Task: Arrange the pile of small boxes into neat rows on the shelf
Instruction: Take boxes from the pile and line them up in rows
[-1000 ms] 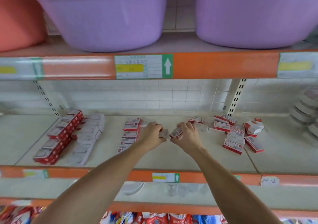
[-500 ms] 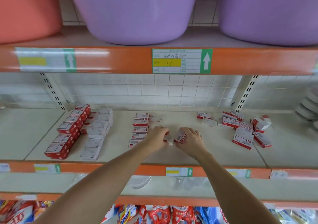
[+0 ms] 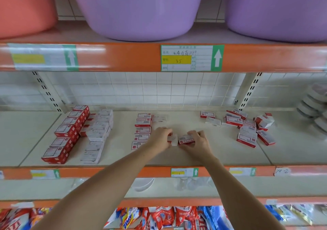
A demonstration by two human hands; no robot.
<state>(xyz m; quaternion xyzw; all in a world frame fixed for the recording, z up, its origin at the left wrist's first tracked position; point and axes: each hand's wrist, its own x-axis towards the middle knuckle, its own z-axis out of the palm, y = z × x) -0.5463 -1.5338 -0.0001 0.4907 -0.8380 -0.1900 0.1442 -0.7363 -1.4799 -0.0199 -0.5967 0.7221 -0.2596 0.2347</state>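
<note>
Both arms reach onto the middle shelf (image 3: 221, 155), a pale board with an orange front edge. The right hand (image 3: 198, 142) has its fingers curled over a small red-and-white box (image 3: 185, 139), gripping it by its top and far side just above the shelf surface. The left hand (image 3: 160, 137) is curled round a pale box (image 3: 173, 140), of which only one end shows between the two hands; the two held boxes lie end to end, touching or nearly so. Just left of the left hand stands a single-file row of boxes (image 3: 143, 129) running from front to back, with one pale box (image 3: 159, 118) lying beside its rear end. Further left, two longer rows are set side by side: a red row (image 3: 66, 134) stacked two high, and a whitish row (image 3: 98, 134) against its right flank. To the right of the hands, well apart, the unsorted pile (image 3: 247, 129) lies loose, its boxes tilted and overlapping at various angles. Grey discs (image 3: 314, 106) are stacked at the far right of the same shelf. The shelf above carries two purple basins (image 3: 138, 10) and one salmon basin (image 3: 24, 6); its orange edge bears a price label (image 3: 192, 57) with a white arrow. Packaged goods (image 3: 159, 217) fill the lowest level.
</note>
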